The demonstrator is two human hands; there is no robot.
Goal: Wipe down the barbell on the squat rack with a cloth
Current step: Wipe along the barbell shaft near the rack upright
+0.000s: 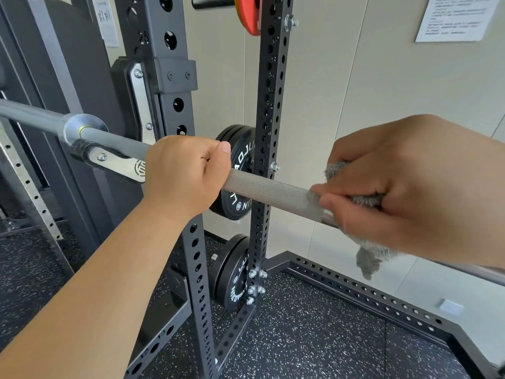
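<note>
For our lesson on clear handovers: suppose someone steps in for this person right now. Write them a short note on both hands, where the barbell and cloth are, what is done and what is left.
Left hand: grips the bare barbell beside the rack hook.
Right hand: holds the grey cloth wrapped round the bar, a tail hanging below.
Done: cloth is on the bar; how much is already clean cannot be told.
Left: probably the knurled stretch between the hands, the part under the left hand, and the sleeve end.
</note>
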